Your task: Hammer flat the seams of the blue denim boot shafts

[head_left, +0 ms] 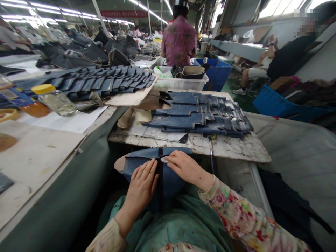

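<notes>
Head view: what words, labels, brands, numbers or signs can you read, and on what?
Nothing is readable.
Red banner at the back: lettering too small and blurred.
Bottle label at left: printing too blurred.
Small red panel beyond the pink shirt: any marking too small.

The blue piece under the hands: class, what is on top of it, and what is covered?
A black strip crosses the blue piece; the left hand lies on it, and the right hand holds a small pale object over it. Surface directly beneath the hands is hidden.
</notes>
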`<state>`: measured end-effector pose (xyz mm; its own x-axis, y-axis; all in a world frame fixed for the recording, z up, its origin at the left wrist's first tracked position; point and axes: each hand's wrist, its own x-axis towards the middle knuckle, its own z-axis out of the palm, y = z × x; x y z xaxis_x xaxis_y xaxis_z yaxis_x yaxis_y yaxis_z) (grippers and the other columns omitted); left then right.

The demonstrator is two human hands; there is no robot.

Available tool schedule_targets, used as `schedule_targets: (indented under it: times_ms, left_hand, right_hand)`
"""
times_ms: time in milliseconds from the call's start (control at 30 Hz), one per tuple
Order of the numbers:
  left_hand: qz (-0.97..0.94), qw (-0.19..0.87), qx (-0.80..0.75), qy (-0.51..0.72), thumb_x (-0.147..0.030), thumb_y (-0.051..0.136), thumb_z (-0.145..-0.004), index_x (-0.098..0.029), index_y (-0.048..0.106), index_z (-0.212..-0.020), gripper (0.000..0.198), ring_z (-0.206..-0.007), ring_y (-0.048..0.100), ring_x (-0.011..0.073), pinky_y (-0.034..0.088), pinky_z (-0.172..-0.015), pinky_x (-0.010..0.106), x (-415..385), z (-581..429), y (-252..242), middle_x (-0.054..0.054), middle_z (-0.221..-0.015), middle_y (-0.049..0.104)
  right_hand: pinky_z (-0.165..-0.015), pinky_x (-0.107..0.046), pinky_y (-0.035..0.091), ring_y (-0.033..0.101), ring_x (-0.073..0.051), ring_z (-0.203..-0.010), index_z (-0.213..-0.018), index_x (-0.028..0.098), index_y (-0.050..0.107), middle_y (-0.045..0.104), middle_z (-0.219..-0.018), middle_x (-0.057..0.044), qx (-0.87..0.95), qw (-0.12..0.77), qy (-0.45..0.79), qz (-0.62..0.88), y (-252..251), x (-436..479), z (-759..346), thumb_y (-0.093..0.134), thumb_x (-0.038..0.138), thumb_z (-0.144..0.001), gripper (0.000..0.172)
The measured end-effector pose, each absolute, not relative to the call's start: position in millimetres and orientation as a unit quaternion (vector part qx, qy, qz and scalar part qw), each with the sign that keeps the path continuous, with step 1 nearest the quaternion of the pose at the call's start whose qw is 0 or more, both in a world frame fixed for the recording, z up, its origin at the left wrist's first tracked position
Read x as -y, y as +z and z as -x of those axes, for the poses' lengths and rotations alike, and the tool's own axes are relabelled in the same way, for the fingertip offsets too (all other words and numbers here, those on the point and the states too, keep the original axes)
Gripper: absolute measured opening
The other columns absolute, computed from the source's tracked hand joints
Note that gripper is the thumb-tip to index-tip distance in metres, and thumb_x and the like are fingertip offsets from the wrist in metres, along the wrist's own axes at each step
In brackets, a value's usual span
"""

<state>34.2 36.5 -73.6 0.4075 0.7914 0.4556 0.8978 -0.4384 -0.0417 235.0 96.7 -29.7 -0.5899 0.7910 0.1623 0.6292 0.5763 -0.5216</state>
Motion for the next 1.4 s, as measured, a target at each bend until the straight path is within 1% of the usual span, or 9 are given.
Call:
schedule_targets:
  times_ms: [100,200,333,467,533,800,1000,1233,1400]
  left_hand:
    - [0.812,0.140,0.531,-0.197,-0.023,0.044,-0.091,-0.013,0.051,-0.125,0.036,-0.107,0.056,0.0241,0.041,-0.090,0.037,-39,-35,-72,0.011,-0.123,0.061]
    - [0.800,0.132,0.549,-0.202,-0.024,0.044,-0.091,-0.015,0.053,-0.122,0.034,-0.104,0.057,0.0237,0.042,-0.087,0.037,-42,-33,-70,0.011,-0.117,0.063]
    - [0.785,0.117,0.572,-0.206,-0.026,0.041,-0.092,-0.017,0.058,-0.113,0.028,-0.100,0.057,0.0230,0.043,-0.084,0.036,-48,-29,-64,0.010,-0.110,0.064]
    - [0.773,0.090,0.599,-0.190,-0.026,0.041,-0.091,-0.016,0.061,-0.100,0.024,-0.089,0.056,0.0225,0.045,-0.080,0.036,-57,-31,-50,0.009,-0.096,0.063]
    - [0.780,0.084,0.594,-0.179,-0.024,0.043,-0.090,-0.017,0.062,-0.098,0.022,-0.087,0.055,0.0225,0.046,-0.078,0.036,-61,-37,-45,0.008,-0.094,0.062]
    - [0.808,0.032,0.548,-0.214,-0.016,0.043,-0.090,-0.016,0.062,-0.106,0.025,-0.095,0.054,0.0213,0.047,-0.083,0.035,-66,-44,-56,0.008,-0.105,0.063]
    - [0.836,0.038,0.516,-0.186,-0.013,0.044,-0.088,-0.014,0.061,-0.110,0.028,-0.097,0.055,0.0218,0.048,-0.083,0.037,-63,-37,-59,0.009,-0.113,0.063]
    - [0.859,0.063,0.487,-0.147,-0.007,0.043,-0.083,-0.011,0.058,-0.115,0.035,-0.096,0.056,0.0233,0.049,-0.078,0.037,-64,-36,-58,0.011,-0.117,0.063]
    - [0.862,0.048,0.481,-0.154,-0.009,0.044,-0.083,-0.009,0.057,-0.114,0.034,-0.100,0.055,0.0246,0.049,-0.080,0.038,-66,-36,-58,0.013,-0.119,0.061]
  right_hand:
    - [-0.086,-0.031,0.046,0.053,-0.018,-0.093,-0.110,0.018,0.063,0.059,-0.099,-0.006,0.879,0.172,0.185,0.405,-28,-95,-235,0.051,0.019,-0.089,0.024]
    - [-0.087,-0.032,0.046,0.053,-0.018,-0.094,-0.111,0.018,0.063,0.059,-0.100,-0.006,0.882,0.165,0.180,0.403,-28,-94,-236,0.051,0.018,-0.089,0.025]
    - [-0.088,-0.032,0.045,0.053,-0.018,-0.094,-0.113,0.017,0.062,0.058,-0.100,-0.006,0.875,0.176,0.192,0.407,-30,-94,-237,0.051,0.019,-0.090,0.026]
    - [-0.089,-0.032,0.044,0.052,-0.018,-0.095,-0.114,0.017,0.061,0.058,-0.101,-0.007,0.873,0.179,0.209,0.402,-33,-95,-237,0.050,0.020,-0.090,0.026]
    - [-0.089,-0.032,0.044,0.052,-0.018,-0.096,-0.114,0.017,0.061,0.058,-0.102,-0.007,0.872,0.180,0.215,0.400,-34,-97,-238,0.051,0.019,-0.090,0.027]
    - [-0.090,-0.030,0.043,0.054,-0.017,-0.097,-0.114,0.015,0.062,0.060,-0.100,-0.008,0.875,0.167,0.253,0.377,-31,-110,-240,0.047,0.022,-0.092,0.027]
    - [-0.087,-0.032,0.044,0.053,-0.018,-0.096,-0.112,0.017,0.062,0.059,-0.101,-0.008,0.900,0.130,0.173,0.378,-25,-103,-234,0.046,0.021,-0.092,0.026]
    - [-0.090,-0.033,0.045,0.053,-0.019,-0.100,-0.115,0.015,0.060,0.061,-0.105,-0.009,0.884,0.134,0.160,0.417,-26,-95,-227,0.045,0.020,-0.093,0.027]
    - [-0.083,-0.032,0.049,0.054,-0.019,-0.094,-0.114,0.017,0.059,0.060,-0.105,-0.008,0.880,0.091,0.116,0.452,-21,-93,-216,0.042,0.020,-0.093,0.027]
